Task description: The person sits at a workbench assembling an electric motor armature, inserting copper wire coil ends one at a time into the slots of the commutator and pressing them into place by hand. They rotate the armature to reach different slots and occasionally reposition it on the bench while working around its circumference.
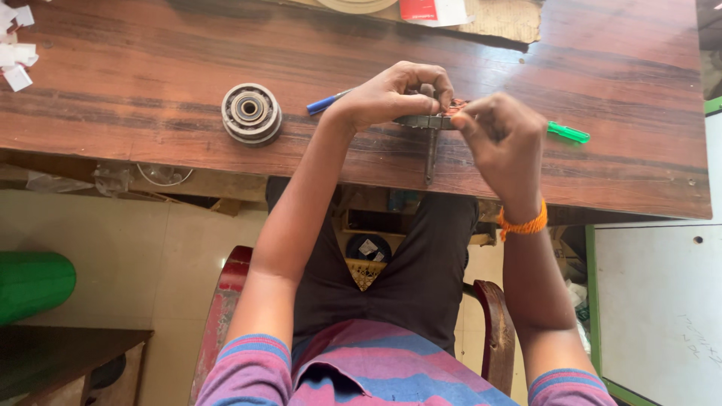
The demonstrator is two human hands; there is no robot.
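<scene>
Closest to the camera is a striped purple, pink and blue shirt (391, 368), then dark trousers and the red wooden arms of a chair (226, 301). Both arms reach out over the near edge of the brown wooden worktop (150, 75).

The left hand (395, 94) is curled over a flat grey metal part with a thin metal rod (431, 150) sticking out toward the person. Its fingers are bent and pressed down on the part, gripping it. The right hand (504, 139) has an orange thread band at the wrist. Its finger and thumb pinch together at the edge of the same part, where a bit of reddish wire seems to show.

To do this well, it looks best to hold the part still with the left hand and work in small, slow pinches with the right.

A little farther left sits a round grey metal wheel with rings inside (251, 113). A blue pen (325, 103) pokes out behind the left hand, and a green pen (568, 133) lies past the right hand.

The hands hide most of the part, so its full shape is hard to tell. White paper scraps (15, 53) and brown cardboard (504, 19) are cut off at the far edge.
</scene>
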